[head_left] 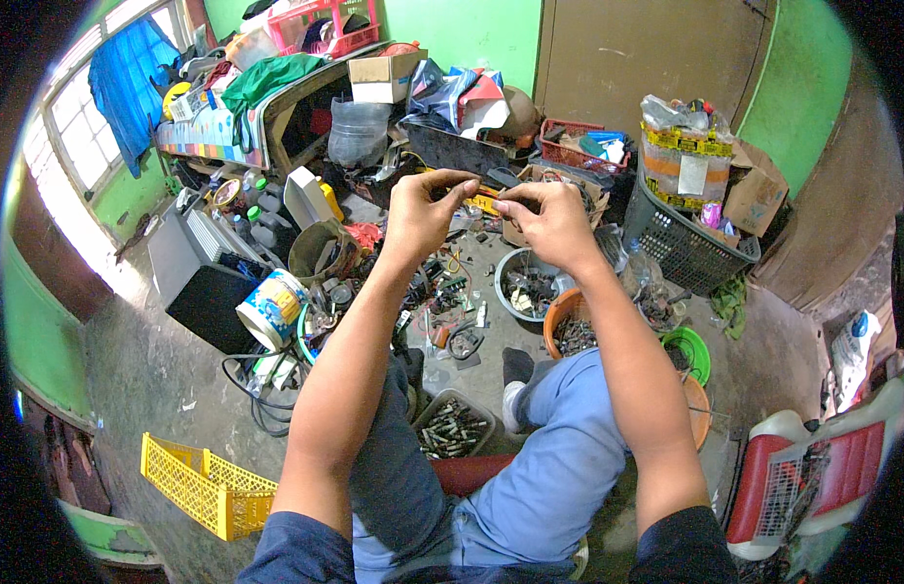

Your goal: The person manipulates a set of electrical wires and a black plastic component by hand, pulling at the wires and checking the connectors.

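Observation:
Both arms reach forward, with my hands raised close together above the cluttered floor. My left hand point(423, 214) is closed in a pinch, thumb against the fingers. Facing it, my right hand point(552, 224) is pinched too. Something thin and dark seems to lie between the fingertips, too small to make out. Below them, loose electronic scraps and wires point(462, 338) are spread on the floor. A grey tub point(494, 424) of small cylindrical parts stands between my legs. Under my right forearm are a pale basin point(502, 288) and an orange basin point(550, 332), both holding small parts.
A white-and-blue bucket point(272, 310) and black cable point(240, 382) lie left, with a yellow plastic crate point(226, 498) nearer. To the right stand a bright green bowl point(703, 359), a dark, loaded basket point(690, 249) and a red-and-white seat point(763, 477).

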`<action>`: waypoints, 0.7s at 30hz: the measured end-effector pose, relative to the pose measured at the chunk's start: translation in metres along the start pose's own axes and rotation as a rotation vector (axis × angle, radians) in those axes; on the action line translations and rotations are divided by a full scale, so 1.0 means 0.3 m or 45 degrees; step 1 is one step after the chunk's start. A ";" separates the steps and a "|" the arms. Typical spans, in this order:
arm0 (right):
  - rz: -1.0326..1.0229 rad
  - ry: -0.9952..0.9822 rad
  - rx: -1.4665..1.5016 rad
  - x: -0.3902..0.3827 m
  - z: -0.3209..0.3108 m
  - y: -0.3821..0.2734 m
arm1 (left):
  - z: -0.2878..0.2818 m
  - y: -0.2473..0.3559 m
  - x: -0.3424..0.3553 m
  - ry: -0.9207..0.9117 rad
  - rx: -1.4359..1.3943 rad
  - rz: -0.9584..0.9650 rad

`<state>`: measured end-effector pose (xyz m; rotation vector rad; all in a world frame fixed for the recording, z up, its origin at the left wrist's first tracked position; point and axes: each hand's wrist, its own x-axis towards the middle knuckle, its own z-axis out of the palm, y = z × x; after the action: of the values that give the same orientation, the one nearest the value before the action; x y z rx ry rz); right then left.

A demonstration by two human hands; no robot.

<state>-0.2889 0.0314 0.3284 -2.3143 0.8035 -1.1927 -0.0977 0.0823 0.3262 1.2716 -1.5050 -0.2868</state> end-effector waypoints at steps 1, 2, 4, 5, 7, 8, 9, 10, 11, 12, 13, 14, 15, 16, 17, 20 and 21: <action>0.082 -0.017 0.092 0.001 0.005 0.000 | -0.005 0.005 0.000 0.005 -0.014 -0.041; 0.165 -0.030 0.182 0.002 0.008 0.004 | -0.001 0.015 -0.001 0.012 -0.062 -0.037; 0.278 -0.023 0.345 0.004 0.011 0.016 | 0.011 0.022 0.001 0.047 -0.099 0.014; 0.307 -0.004 0.421 0.006 0.009 0.024 | 0.012 0.023 0.000 0.066 -0.116 0.037; 0.370 -0.016 0.485 0.004 -0.005 0.034 | 0.008 0.009 -0.001 0.092 -0.060 0.143; 0.405 -0.046 0.475 0.003 -0.018 0.031 | 0.001 0.009 -0.002 0.105 -0.029 0.196; 0.439 -0.077 0.465 0.002 -0.027 0.032 | -0.009 0.010 -0.003 0.053 -0.026 0.186; 0.405 -0.093 0.440 -0.002 -0.028 0.038 | -0.020 0.012 -0.004 0.001 -0.022 0.175; 0.383 -0.149 0.404 -0.004 -0.031 0.047 | -0.026 0.017 -0.005 -0.056 -0.020 0.166; 0.361 -0.205 0.367 -0.004 -0.034 0.055 | -0.028 0.014 -0.004 -0.034 -0.032 0.142; 0.339 -0.260 0.330 -0.005 -0.037 0.060 | -0.028 0.008 -0.002 -0.013 -0.045 0.118; 0.349 -0.288 0.372 -0.008 -0.037 0.039 | -0.030 0.000 -0.002 0.012 -0.054 0.091; 0.320 -0.290 0.424 -0.010 -0.030 0.040 | -0.028 -0.011 0.000 0.041 -0.070 0.095; 0.290 -0.293 0.475 -0.011 -0.022 0.043 | -0.025 -0.023 0.002 0.070 -0.085 0.098; 0.262 -0.293 0.522 -0.010 -0.021 0.041 | -0.022 -0.019 0.005 0.098 -0.105 0.105; 0.282 -0.227 0.614 -0.006 -0.031 0.022 | -0.013 -0.003 0.002 0.100 -0.153 0.038; 0.303 -0.214 0.640 -0.006 -0.031 0.023 | -0.008 0.000 0.001 0.094 -0.172 0.013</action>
<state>-0.2997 0.0264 0.3284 -1.8225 0.6115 -0.9494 -0.0957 0.0831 0.3274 1.1550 -1.4049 -0.3261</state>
